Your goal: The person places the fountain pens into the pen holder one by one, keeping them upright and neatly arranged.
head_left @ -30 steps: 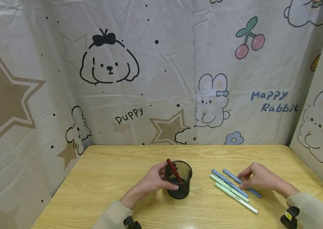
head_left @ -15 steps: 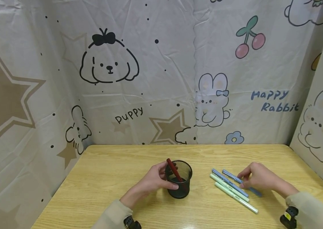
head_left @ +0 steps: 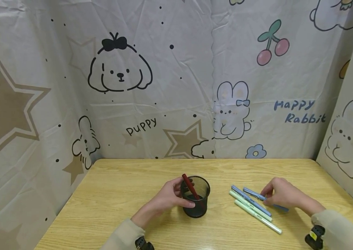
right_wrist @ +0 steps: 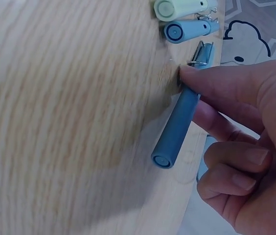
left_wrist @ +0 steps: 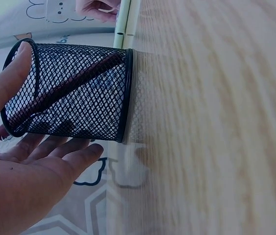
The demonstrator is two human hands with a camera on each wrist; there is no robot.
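The right hand (head_left: 284, 198), low and right of centre in the head view, pinches a blue pen (head_left: 255, 194) between thumb and forefinger; in the right wrist view the thumb tip presses on the barrel of this pen (right_wrist: 177, 128) just below its metal clip, and the other fingers curl under it. Whether the pen's far end touches the table (head_left: 126, 208) cannot be told. Just left of this hand in the head view lie three more pens, side by side and slanting from upper left to lower right: another blue pen (head_left: 251, 201) nearest the hand, then a pale green pen (head_left: 247, 205) and a second pale green pen (head_left: 257, 216) lowest in the frame. At the top edge of the right wrist view the butt ends of one green and one blue pen show close together.

The left hand (head_left: 167, 197), left of centre in the lower part of the head view, grips a black mesh pen cup (head_left: 196, 201) that stands upright on the table. In the left wrist view the thumb lies along the cup's rim and the fingers curve round its far wall. Inside the cup a dark red pen (head_left: 190, 186) leans up to the left, its top sticking out above the rim.

Behind the table hangs a pale cloth (head_left: 176, 80) printed with a puppy, rabbits, cherries and stars.
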